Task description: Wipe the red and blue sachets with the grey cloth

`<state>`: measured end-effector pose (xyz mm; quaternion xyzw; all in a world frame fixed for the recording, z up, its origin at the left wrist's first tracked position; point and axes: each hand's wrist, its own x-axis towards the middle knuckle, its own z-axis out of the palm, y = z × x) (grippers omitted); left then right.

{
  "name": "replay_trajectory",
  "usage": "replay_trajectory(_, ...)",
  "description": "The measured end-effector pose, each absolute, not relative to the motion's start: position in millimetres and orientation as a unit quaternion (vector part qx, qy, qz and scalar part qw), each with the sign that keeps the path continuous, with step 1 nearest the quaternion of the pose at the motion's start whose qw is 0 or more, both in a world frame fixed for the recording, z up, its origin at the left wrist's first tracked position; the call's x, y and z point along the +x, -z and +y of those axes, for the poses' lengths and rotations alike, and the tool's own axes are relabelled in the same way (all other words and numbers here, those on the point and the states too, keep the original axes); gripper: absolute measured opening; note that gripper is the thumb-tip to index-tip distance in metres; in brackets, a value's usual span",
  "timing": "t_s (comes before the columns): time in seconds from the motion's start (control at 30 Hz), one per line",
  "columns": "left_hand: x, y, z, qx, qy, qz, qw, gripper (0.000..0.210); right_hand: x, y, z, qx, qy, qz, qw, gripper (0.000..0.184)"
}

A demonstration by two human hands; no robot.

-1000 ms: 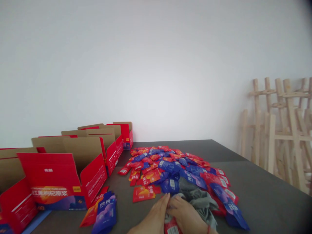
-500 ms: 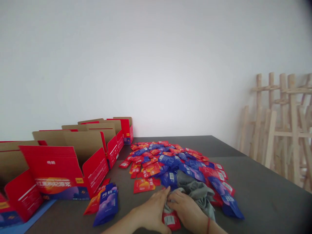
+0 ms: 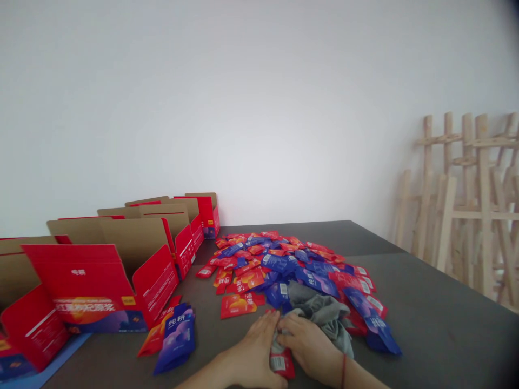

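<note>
A red pouch (image 3: 283,364) with a white barcode label lies flat on the dark table in front of me. My left hand (image 3: 255,351) holds it along its left side, fingers at the far end and thumb at the near end. Bunched in my right hand (image 3: 310,343), a grey cloth (image 3: 322,310) presses on the pouch's upper part, and its loose folds trail to the right. My right fingers are curled around the cloth and touch my left fingertips. Just beyond, a blue pouch (image 3: 277,294) rests against the cloth.
A wide heap of red and blue pouches (image 3: 247,278) spreads over the table (image 3: 421,308). Open red cartons (image 3: 93,286) stand in rows on the left. Near them lie a blue pouch (image 3: 176,337) and orange-red pouches (image 3: 151,339). Wooden easels (image 3: 484,216) lean by the wall at right.
The whole view has shifted slightly. Both hands stay at the red pouch, with the cloth still pressed on it; the right hand has moved only a little.
</note>
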<state>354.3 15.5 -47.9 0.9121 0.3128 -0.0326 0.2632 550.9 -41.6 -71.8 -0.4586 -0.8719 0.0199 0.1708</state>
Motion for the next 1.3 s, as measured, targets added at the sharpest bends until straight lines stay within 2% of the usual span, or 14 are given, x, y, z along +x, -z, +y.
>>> replay_trajectory(0.13, 348, 61, 18, 0.922, -0.026, 0.282, 0.264, 0.123, 550, 70, -57, -0.361, -0.055, -0.909, 0.202, 0.024)
replay_trajectory(0.23, 342, 50, 16, 0.926, -0.025, 0.275, 0.257, 0.118, 558, 67, -64, -0.422, -0.067, -0.879, 0.213, 0.031)
replay_trajectory(0.37, 322, 18, 10, 0.933, 0.025, 0.277, 0.229, 0.092, 568, 71, -62, -0.512, -0.04, -0.832, 0.207, 0.047)
replay_trajectory(0.43, 304, 5, 8, 0.931, 0.047, 0.294, 0.21, 0.085, 568, 75, -61, -0.514, -0.038, -0.832, 0.205, 0.049)
replay_trajectory(0.7, 231, -20, 24, 0.876, 0.118, 0.455, 0.104, 0.093, 566, 78, -60, -0.51, -0.031, -0.833, 0.211, 0.048)
replay_trajectory(0.8, 223, -25, 35, 0.86, 0.144, 0.484, 0.075, 0.083, 566, 79, -60, -0.514, -0.033, -0.831, 0.21, 0.05)
replay_trajectory(0.93, 239, -19, 57, 0.879, 0.057, 0.473, 0.006, 0.063, 565, 76, -61, -0.514, -0.043, -0.83, 0.212, 0.05)
replay_trajectory(1.07, 277, -2, 79, 0.907, 0.022, 0.42, 0.006, 0.076, 565, 74, -61, -0.515, -0.053, -0.83, 0.208, 0.05)
replay_trajectory(1.2, 308, 7, 79, 0.913, 0.013, 0.407, 0.026, 0.049, 566, 74, -60, -0.513, -0.051, -0.83, 0.213, 0.051)
replay_trajectory(1.3, 320, 10, 61, 0.911, -0.013, 0.409, 0.053, 0.031, 569, 72, -61, -0.511, -0.047, -0.819, 0.256, 0.052)
